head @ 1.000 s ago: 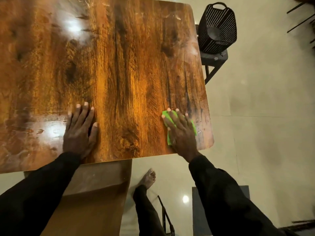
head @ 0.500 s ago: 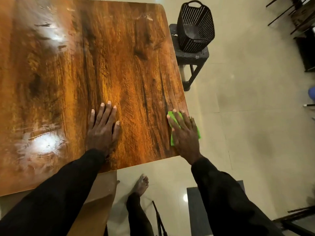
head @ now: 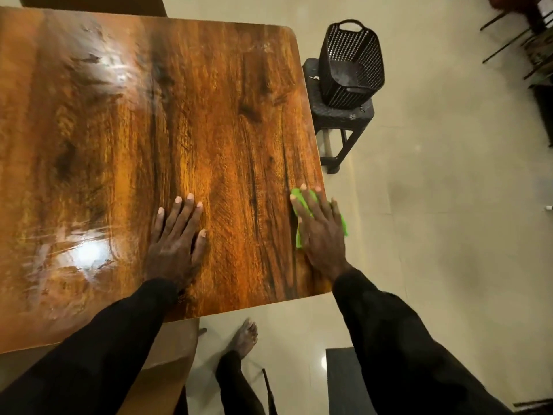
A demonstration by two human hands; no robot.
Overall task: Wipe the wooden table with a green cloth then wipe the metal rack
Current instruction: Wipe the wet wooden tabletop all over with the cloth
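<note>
The wooden table (head: 125,139) fills the left and middle of the view, glossy with streaks and glare. My right hand (head: 321,232) lies flat on a small green cloth (head: 297,205) at the table's right edge, near the front right corner; part of the cloth hangs past the edge. My left hand (head: 176,241) rests palm down on the tabletop, fingers spread, holding nothing. Most of the cloth is hidden under my right palm. No metal rack is recognisable in view.
A black plastic basket (head: 351,64) sits on a dark stool (head: 338,115) just beyond the table's right edge. My bare foot (head: 244,336) stands on the beige floor below the table. A dark mat (head: 341,381) lies beside it. Dark chair legs (head: 508,31) show at top right.
My right hand has slid the cloth rightward to the table's right edge. My left hand has shifted right along the tabletop. The view has swung right.
</note>
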